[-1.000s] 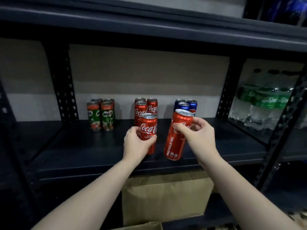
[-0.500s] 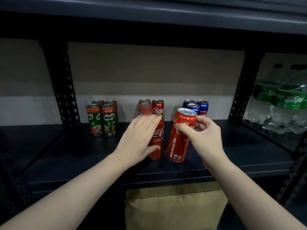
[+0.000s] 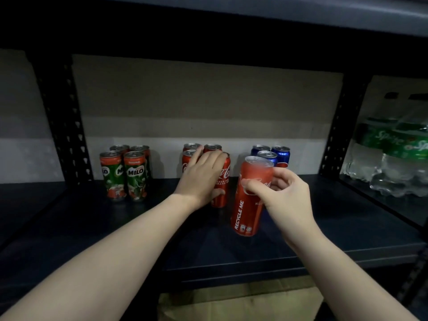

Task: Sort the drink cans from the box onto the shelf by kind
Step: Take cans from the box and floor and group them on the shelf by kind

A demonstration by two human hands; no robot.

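Red Coke can [image 3: 249, 200], tilted, pinched in my right hand [image 3: 286, 193]; at ten o'clock, my left hand's [image 3: 200, 174] flat fingers press another red can [image 3: 221, 184] on the shelf [image 3: 324, 228].

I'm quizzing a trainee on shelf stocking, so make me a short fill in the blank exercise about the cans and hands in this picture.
1. The right hand grips a red Coca-Cola can printed with the words ____ ME.
2. The group of green cans at the left carries the brand name ____.
3. The left hand rests on the ____ cans in the middle group.
4. The blue cans number ____.

Missing words: RECYCLE; MILO; Coca-Cola; three
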